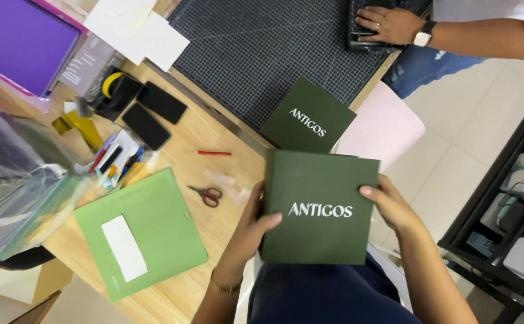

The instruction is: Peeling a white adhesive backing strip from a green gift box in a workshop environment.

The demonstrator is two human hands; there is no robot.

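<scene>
Dark green square card [319, 207], white lettering, held at centre over the lap: left hand [251, 231] clamps the 9 o'clock edge, right hand [392, 208] the 3 o'clock edge. Best kept level, thumbs off the print. Count: two green cards, second [307, 117] at 12 o'clock; one scissors [207, 194]; two phones [154, 115]. A co-worker's hand [390, 24] presses at 1 o'clock.

A light wooden table [214, 135] was covered by a dark gridded cutting mat [262, 48], a light green folder [154, 231], red-handled scissors [208, 194], a red pen [214, 153] and two black phones [154, 114].
</scene>
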